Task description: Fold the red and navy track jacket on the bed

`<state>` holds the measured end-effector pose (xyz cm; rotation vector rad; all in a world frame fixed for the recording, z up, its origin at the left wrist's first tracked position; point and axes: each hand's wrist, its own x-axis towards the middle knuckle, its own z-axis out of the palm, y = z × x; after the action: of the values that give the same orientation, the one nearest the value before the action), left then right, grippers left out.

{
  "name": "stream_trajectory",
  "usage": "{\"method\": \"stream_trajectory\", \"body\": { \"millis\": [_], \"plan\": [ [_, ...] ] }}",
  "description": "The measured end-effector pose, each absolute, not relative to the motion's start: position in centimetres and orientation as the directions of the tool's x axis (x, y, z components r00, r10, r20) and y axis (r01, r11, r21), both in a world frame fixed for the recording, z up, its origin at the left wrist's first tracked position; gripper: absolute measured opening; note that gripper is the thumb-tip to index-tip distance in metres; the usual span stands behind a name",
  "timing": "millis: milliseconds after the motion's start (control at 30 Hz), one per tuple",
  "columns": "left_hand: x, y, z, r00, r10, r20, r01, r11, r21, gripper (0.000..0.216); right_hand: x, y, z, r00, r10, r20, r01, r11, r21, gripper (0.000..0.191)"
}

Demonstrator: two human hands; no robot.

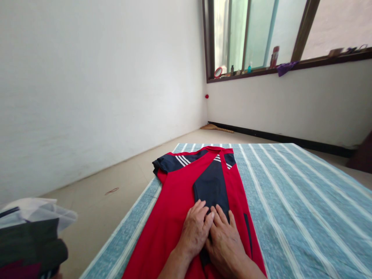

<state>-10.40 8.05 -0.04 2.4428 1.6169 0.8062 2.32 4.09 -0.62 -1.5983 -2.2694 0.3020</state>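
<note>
A red and navy shirt [177,201] with white stripes at its shoulders lies partly folded on a blue striped sheet [279,201]. One navy sleeve [211,182] is laid back over the red body of the shirt. My left hand [195,226] rests flat on the red cloth and the sleeve's edge, fingers stretched out. Close beside it, my right hand [225,236] presses on the navy part, also with its fingers extended. The thumb and fingers of the two hands nearly meet. The lower end of the shirt runs out of the picture.
Folded dark clothes [31,240] with a white sheer bag sit at the lower left. A broom [217,128] lies on the floor by the far corner. A windowsill holds a red bottle [274,57], a round mirror [218,72] and a purple cloth [286,68].
</note>
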Motion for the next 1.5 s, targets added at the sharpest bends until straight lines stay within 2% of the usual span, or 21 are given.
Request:
{"method": "stream_trajectory", "body": {
  "millis": [433,933,1500],
  "plan": [
    [-10.25,7.91,0.49,0.312,0.900,0.306,0.840,-0.411,0.353,0.032,2.39,3.87,-0.35,-0.307,0.935,0.178,0.866,0.352,-0.354,0.050],
    [-10.43,8.20,-0.25,0.306,0.876,0.373,0.835,-0.436,0.337,0.028,2.41,4.21,-0.40,-0.321,0.933,0.160,0.861,0.358,-0.362,0.050],
    [-10.40,8.15,-0.06,0.298,0.892,0.339,0.841,-0.413,0.349,0.028,2.36,4.13,-0.21,-0.329,0.927,0.181,0.871,0.372,-0.322,0.049]
  ]
}}
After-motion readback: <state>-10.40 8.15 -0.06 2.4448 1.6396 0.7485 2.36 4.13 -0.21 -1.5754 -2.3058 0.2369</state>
